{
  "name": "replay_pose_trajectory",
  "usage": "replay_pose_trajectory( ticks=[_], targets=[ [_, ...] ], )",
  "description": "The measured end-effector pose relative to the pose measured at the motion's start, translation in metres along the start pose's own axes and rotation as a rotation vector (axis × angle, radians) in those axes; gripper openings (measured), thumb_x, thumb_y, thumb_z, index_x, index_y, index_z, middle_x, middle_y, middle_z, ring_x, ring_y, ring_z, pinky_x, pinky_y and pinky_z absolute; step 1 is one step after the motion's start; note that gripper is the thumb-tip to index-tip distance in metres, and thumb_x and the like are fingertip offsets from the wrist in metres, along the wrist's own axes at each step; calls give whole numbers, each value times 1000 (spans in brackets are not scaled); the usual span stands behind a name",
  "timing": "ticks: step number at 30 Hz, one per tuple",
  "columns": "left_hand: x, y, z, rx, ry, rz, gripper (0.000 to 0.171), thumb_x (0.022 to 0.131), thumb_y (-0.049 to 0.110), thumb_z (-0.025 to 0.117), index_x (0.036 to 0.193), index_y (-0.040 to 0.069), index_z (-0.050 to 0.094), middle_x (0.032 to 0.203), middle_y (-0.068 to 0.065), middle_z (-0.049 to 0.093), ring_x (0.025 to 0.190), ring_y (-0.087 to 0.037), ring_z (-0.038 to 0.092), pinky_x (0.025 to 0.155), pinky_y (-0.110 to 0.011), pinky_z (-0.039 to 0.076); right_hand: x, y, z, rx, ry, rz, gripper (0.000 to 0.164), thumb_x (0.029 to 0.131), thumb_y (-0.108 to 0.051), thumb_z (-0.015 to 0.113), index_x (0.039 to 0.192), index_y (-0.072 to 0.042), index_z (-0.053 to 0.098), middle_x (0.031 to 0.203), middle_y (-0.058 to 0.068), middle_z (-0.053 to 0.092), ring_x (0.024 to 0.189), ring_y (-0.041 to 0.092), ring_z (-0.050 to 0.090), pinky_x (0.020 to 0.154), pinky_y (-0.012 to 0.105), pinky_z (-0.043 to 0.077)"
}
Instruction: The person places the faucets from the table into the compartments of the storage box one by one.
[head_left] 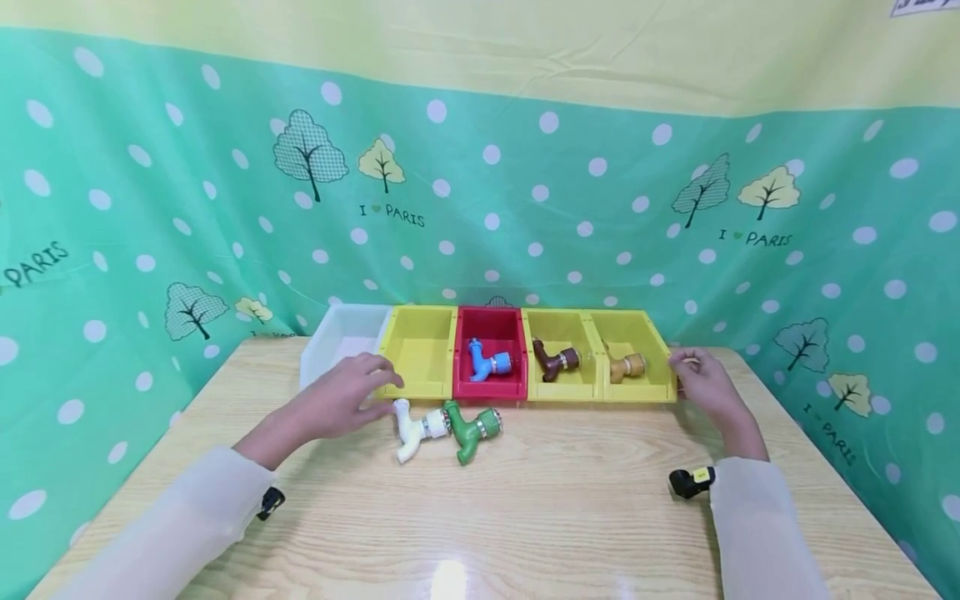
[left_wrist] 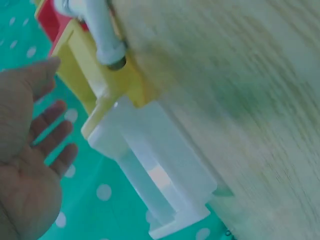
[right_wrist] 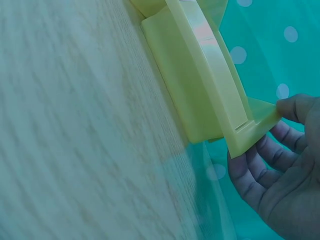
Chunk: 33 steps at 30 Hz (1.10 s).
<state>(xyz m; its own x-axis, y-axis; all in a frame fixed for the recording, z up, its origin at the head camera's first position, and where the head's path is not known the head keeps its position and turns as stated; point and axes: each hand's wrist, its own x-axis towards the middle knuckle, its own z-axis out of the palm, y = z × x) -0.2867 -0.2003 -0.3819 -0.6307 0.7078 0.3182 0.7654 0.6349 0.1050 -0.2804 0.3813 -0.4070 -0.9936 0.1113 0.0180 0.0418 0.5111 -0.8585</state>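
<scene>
My left hand [head_left: 348,396] hovers beside the front of the left yellow bin [head_left: 417,387], fingers spread and holding nothing. Close to its fingertips lies a white plastic tap [head_left: 412,431], whose end also shows in the left wrist view. Touching it on the right is a green tap [head_left: 468,431], on the table in front of the bins. At the far right, my right hand [head_left: 707,385] grips the outer wall of the rightmost yellow bin [right_wrist: 245,135], thumb on its rim and fingers against the side.
Joined in the row are a white bin [head_left: 318,346], a red bin [head_left: 491,390] with a blue tap [head_left: 487,364], and a middle yellow bin [head_left: 566,390] with a brown tap [head_left: 557,362]. A tan tap [head_left: 626,367] lies in the rightmost bin. Behind hangs a dotted green cloth [head_left: 480,192].
</scene>
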Motion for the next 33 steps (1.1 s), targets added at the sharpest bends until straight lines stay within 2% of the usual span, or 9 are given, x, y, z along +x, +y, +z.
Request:
replay_pose_trajectory(
  ticks=[4,7,10,13,19,26,33],
  targets=[
    [0,10,3,-53,-137,60,40,90,30,81,125,16,68,126,0,63,121,-25,57,103,-50,49,1,0,0,0,5,-6,52,111,-42,37,136,4,39,142,30,41,122,41,52,83,36,59],
    [0,16,5,-103,-246,57,43,92,35,79,130,23,65,134,4,59,127,-22,52,108,-50,46,2,1,-1,-4,6,-4,52,111,-42,37,136,4,39,141,30,41,121,41,53,83,37,59],
    [0,20,5,-135,-322,54,42,93,40,76,132,31,64,139,6,56,130,-19,50,110,-49,45,1,0,-1,-10,3,2,52,111,-42,36,136,4,39,142,31,41,121,41,53,83,38,59],
    [-1,24,5,-140,-362,71,39,95,39,74,133,35,65,138,4,57,130,-19,50,110,-49,45,1,-1,0,-15,2,13,51,112,-41,34,137,3,38,144,31,40,123,42,52,85,39,59],
    [-1,26,9,-65,-428,92,36,98,36,70,134,38,65,132,7,58,122,-17,51,107,-47,46,1,-2,1,-15,1,36,50,112,-40,33,138,2,38,147,31,39,125,42,51,87,41,57],
    [6,29,10,9,-502,112,34,97,40,70,131,42,64,140,3,57,132,-23,49,112,-50,42,1,-3,0,-25,4,32,51,112,-42,33,138,2,37,144,30,40,124,41,51,89,43,57],
    [9,32,12,49,-527,119,31,97,44,69,128,42,63,133,7,57,123,-19,51,110,-47,42,1,-1,0,-21,3,19,49,112,-40,34,137,2,39,143,29,41,121,40,51,83,35,56]
  ],
)
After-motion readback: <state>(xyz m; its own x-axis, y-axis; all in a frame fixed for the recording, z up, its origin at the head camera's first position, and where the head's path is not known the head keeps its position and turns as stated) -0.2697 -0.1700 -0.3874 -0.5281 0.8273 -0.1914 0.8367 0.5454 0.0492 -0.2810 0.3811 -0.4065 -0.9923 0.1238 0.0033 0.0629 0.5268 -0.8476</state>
